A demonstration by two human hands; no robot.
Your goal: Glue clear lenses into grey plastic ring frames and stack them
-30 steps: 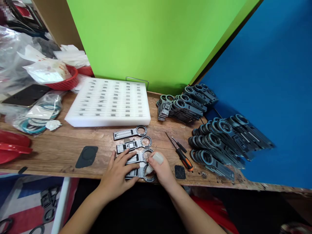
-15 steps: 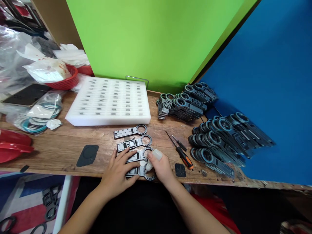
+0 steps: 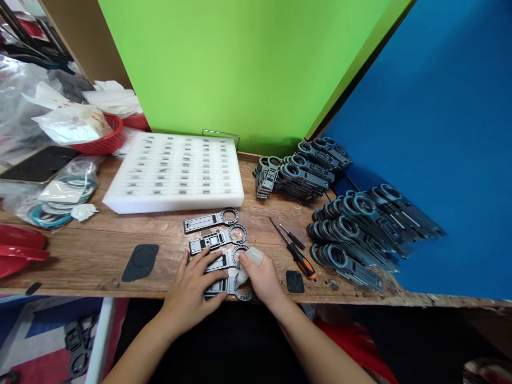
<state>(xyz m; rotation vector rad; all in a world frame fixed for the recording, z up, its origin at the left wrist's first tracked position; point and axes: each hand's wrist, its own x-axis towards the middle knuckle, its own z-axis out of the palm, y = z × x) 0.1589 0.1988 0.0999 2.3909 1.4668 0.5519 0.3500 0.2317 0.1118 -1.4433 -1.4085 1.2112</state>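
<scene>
Gripping a whitish bottle (image 3: 255, 256), the right hand (image 3: 263, 278) tips its nozzle toward the nearest ringed part (image 3: 230, 286), at its 8 o'clock. The left hand (image 3: 192, 290) lies spread, fingers across that part and the next ringed part (image 3: 224, 260). From the right hand, an orange-and-black screwdriver (image 3: 306, 265) lies near 3 o'clock, a white foam tray (image 3: 176, 204) at 11.

Wears black clothing (image 3: 216, 344) across the front of the body, too dark to tell shirt from apron. Shows a bare left forearm (image 3: 148, 341) and a bare right forearm (image 3: 316, 341), tapering to the wrist, uncovered to the lower edge of view. Has a bare left hand (image 3: 192, 285) and right hand (image 3: 262, 278), slim-fingered.
</scene>
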